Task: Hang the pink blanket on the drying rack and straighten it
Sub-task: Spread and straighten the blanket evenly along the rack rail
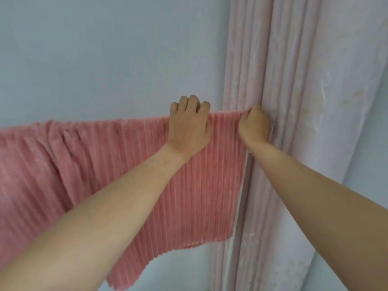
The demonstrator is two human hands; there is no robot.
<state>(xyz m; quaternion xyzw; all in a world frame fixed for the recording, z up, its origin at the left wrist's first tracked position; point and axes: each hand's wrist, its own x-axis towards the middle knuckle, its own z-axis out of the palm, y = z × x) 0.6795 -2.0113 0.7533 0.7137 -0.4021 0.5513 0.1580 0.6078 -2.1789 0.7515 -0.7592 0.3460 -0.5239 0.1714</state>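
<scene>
Ribbed pink blanket hangs draped along a top line before the pale wall, bunched at the left and flatter toward the right; whatever bar carries it seems hidden under the fabric. The left hand curls over its top edge, fingers clenched on the cloth. Just right, the right hand pinches the blanket's upper right corner beside the pale curtain.

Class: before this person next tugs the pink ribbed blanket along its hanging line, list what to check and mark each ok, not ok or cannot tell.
1. Pink ribbed fleece blanket draped over its support: ok.
2. Left hand gripping the top fold: ok.
3. Right hand pinching the right top corner: ok.
4. Left stretch smooth: not ok, gathered in folds.
5. Drying rack bar seen: cannot tell, hidden under fabric.
6. Clear of the pale pleated curtain: not ok, right hand against it.
</scene>
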